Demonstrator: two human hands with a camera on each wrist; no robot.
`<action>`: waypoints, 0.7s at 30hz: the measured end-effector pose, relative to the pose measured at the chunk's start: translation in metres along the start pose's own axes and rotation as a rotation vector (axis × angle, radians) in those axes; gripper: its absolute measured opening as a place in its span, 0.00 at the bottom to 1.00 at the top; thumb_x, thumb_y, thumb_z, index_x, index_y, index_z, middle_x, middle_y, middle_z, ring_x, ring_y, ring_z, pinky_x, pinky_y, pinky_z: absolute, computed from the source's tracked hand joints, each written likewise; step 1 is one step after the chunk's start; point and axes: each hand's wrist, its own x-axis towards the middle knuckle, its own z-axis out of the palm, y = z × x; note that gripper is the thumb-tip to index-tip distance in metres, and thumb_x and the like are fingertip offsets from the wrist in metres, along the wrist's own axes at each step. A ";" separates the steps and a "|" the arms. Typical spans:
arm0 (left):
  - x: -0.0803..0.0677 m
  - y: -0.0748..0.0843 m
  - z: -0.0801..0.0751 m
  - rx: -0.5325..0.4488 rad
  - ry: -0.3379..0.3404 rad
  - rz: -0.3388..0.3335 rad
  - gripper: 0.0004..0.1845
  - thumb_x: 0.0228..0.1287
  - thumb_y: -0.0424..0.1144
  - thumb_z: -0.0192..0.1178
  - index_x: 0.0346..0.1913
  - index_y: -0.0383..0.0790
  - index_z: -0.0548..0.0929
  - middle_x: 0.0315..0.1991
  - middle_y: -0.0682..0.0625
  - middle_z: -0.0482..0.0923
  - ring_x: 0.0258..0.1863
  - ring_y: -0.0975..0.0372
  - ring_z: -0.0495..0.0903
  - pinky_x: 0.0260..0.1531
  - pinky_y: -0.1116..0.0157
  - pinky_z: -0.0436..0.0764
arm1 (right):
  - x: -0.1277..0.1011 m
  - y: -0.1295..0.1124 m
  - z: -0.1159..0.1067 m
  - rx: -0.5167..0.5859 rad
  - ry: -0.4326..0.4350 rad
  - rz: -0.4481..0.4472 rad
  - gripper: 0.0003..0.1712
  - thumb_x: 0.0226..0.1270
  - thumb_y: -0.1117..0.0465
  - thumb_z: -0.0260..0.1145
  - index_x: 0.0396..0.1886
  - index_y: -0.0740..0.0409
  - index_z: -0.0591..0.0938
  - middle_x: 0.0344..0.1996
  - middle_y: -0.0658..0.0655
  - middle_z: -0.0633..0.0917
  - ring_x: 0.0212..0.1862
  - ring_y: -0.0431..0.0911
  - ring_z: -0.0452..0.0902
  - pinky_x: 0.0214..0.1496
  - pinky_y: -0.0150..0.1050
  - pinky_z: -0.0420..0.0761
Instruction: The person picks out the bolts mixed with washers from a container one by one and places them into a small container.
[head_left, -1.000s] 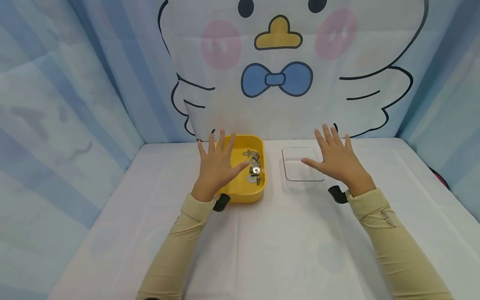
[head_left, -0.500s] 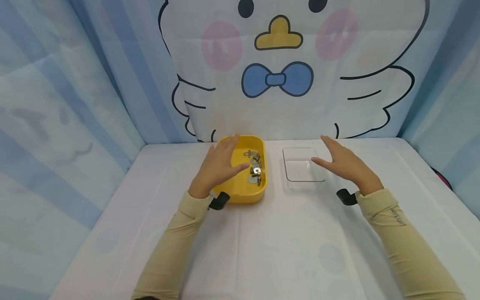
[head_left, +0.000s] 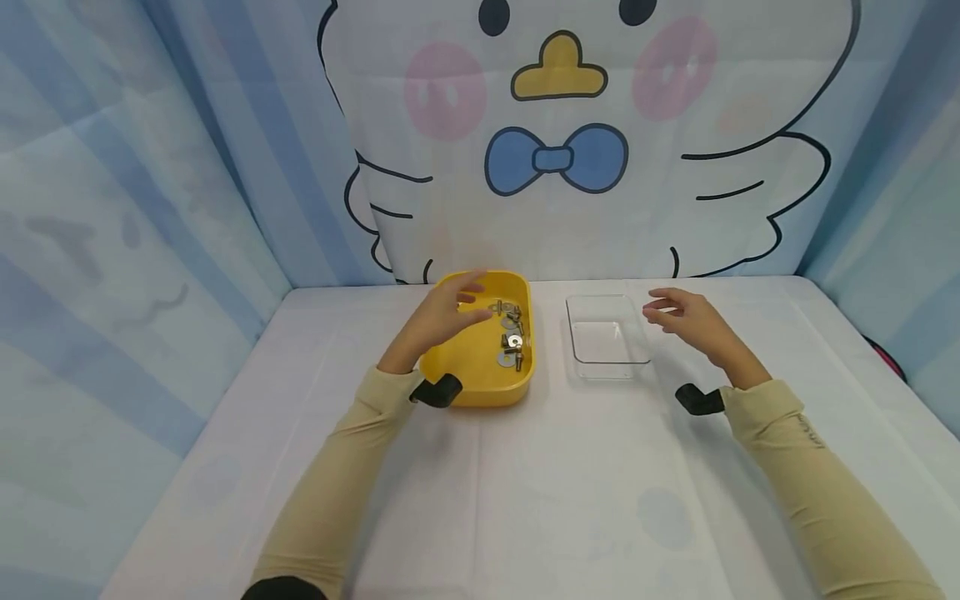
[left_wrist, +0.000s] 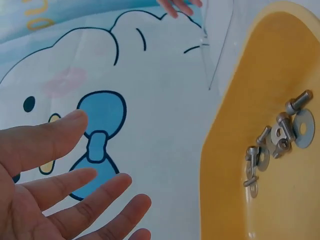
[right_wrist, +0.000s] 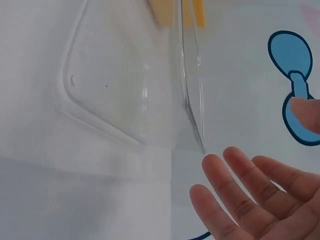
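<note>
Several bolts (left_wrist: 300, 101) and flat washers (left_wrist: 310, 132) lie loose in a yellow tray (head_left: 468, 367), gathered in a strip along its right-hand side; some of them overlap, and in the left wrist view one bolt rests tilted near the rim of a washer. The tray stands near the far edge of a white-covered bench (head_left: 540, 500), and to its right, with a gap between, is a low clear box (head_left: 600, 342) with rounded corners. The left hand (head_left: 441, 315) hangs over the far left part of the tray as the head view sees it, thumb well apart from the fingers, which are spaced and slightly bent; the left wrist view shows a gap between its fingertips and the tray wall. The right hand (head_left: 693, 321) is just to the right of the clear box, its fingers gently curved and spread, its thumb apart from them; its fingertips come close to a corner of the box, and whether they touch it I cannot tell. Both arms wear pale khaki sleeves (head_left: 330, 492), and a dark piece (head_left: 699, 400) juts from the cuff at each wrist. Behind the bench hangs a blue and white cloth backdrop (head_left: 555, 233) printed with a large cartoon figure wearing a blue bow tie (head_left: 557, 160).
</note>
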 end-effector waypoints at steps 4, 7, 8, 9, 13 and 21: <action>0.007 -0.003 0.000 -0.102 -0.022 -0.032 0.29 0.65 0.40 0.59 0.68 0.42 0.66 0.62 0.42 0.71 0.61 0.50 0.72 0.61 0.55 0.75 | 0.003 0.006 -0.001 0.105 -0.027 0.054 0.36 0.73 0.48 0.51 0.68 0.70 0.59 0.62 0.72 0.70 0.57 0.56 0.75 0.58 0.45 0.79; 0.010 -0.004 0.000 -0.142 -0.035 -0.043 0.27 0.66 0.38 0.58 0.66 0.39 0.68 0.62 0.40 0.72 0.60 0.50 0.73 0.60 0.56 0.75 | 0.005 0.010 -0.001 0.152 -0.042 0.088 0.36 0.73 0.48 0.51 0.68 0.70 0.60 0.63 0.72 0.69 0.54 0.48 0.78 0.57 0.41 0.80; 0.011 -0.003 0.000 -0.149 -0.040 -0.046 0.26 0.66 0.37 0.58 0.65 0.38 0.68 0.61 0.39 0.72 0.60 0.50 0.73 0.60 0.56 0.75 | 0.005 0.012 -0.001 0.171 -0.048 0.097 0.35 0.73 0.49 0.51 0.68 0.70 0.60 0.63 0.72 0.69 0.52 0.44 0.78 0.57 0.40 0.80; 0.013 -0.003 0.000 -0.152 -0.045 -0.052 0.25 0.66 0.37 0.58 0.65 0.38 0.69 0.61 0.39 0.72 0.60 0.50 0.73 0.60 0.56 0.75 | 0.005 0.013 -0.001 0.190 -0.054 0.106 0.35 0.73 0.49 0.51 0.68 0.70 0.60 0.63 0.72 0.69 0.51 0.41 0.78 0.57 0.40 0.80; 0.020 -0.005 0.002 -0.162 -0.061 -0.074 0.24 0.66 0.35 0.57 0.64 0.36 0.70 0.60 0.39 0.73 0.59 0.50 0.73 0.61 0.57 0.75 | 0.005 0.017 0.002 0.271 -0.070 0.133 0.35 0.73 0.50 0.51 0.68 0.71 0.59 0.65 0.72 0.66 0.44 0.30 0.76 0.57 0.37 0.80; 0.037 -0.013 0.013 -0.138 -0.064 -0.099 0.21 0.66 0.34 0.57 0.61 0.36 0.73 0.56 0.40 0.77 0.57 0.52 0.75 0.59 0.58 0.76 | 0.007 0.023 0.010 0.379 -0.043 0.194 0.33 0.73 0.52 0.51 0.68 0.71 0.59 0.62 0.68 0.69 0.36 0.24 0.75 0.50 0.27 0.81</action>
